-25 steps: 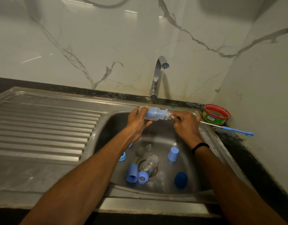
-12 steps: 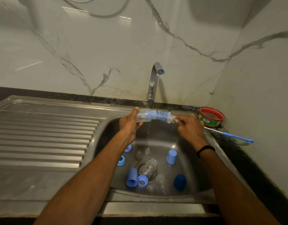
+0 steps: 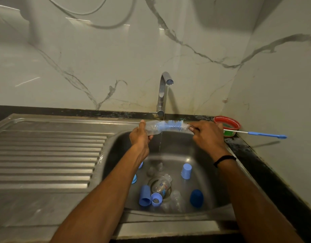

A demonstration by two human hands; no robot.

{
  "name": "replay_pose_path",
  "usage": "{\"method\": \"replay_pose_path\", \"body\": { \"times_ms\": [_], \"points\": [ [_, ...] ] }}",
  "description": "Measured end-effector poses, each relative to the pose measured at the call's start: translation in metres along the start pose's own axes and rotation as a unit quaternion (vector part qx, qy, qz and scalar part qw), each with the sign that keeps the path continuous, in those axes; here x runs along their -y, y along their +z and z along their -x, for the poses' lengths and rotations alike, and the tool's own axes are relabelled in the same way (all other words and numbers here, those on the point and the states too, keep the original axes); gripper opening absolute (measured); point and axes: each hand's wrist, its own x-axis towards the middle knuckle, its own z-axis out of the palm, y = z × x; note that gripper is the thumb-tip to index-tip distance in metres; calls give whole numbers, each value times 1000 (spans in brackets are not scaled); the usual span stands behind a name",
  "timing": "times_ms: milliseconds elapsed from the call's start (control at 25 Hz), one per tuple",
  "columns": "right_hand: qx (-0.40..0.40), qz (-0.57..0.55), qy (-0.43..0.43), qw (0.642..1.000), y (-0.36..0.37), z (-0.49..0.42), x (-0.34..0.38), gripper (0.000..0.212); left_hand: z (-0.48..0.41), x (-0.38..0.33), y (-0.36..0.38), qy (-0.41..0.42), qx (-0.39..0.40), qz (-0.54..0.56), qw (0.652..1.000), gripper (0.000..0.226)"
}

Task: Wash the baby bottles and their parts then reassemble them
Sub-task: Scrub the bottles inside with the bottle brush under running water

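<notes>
- So the sink (image 3: 182,148) works as a catch basin: a spare bottle (image 3: 162,185) and blue caps (image 3: 186,171) wait at the bottom, probably unwashed.
- Up top, the left hand (image 3: 139,140) wraps the clear bottle (image 3: 152,128), held sideways under the tap (image 3: 162,90) so rinse water drains off.
- Meanwhile the right hand (image 3: 206,135) pinches the brush (image 3: 172,124) by its wire, bristles mostly outside the bottle mouth.

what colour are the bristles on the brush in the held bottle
The brush bristles are blue, with a white tuft at one end; head view.

Blue-bristled brush (image 3: 172,124), clear bottle (image 3: 151,128), grey-veined white wall (image 3: 98,58).
</notes>
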Motion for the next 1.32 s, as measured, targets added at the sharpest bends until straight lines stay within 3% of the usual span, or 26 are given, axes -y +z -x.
{"method": "replay_pose_path", "body": {
  "times_ms": [240,440,560,720,840,1000,1240,1320],
  "points": [
    [-37,5,49,998,-17,-3,-20,23,-8,-6,-12,-21,-23,46,998,39],
    [-19,30,68,997,-12,7,14,17,11,6,-4,-57,54,44,996,40],
    [19,9,99,995,-4,11,30,19,18,11,-6,-79,147,14,986,47],
    [52,-37,97,993,13,15,49,23,24,22,-4,14,266,-82,960,40],
    [51,-55,116,990,14,13,46,22,20,27,-7,111,255,-194,941,51],
    [36,-49,119,991,14,12,41,24,24,28,-8,125,269,-239,925,38],
    [54,-63,128,988,14,15,47,21,25,27,-6,209,279,-307,885,34],
    [54,-72,123,988,12,16,51,18,21,28,-6,218,262,-326,882,46]
  ]
}}
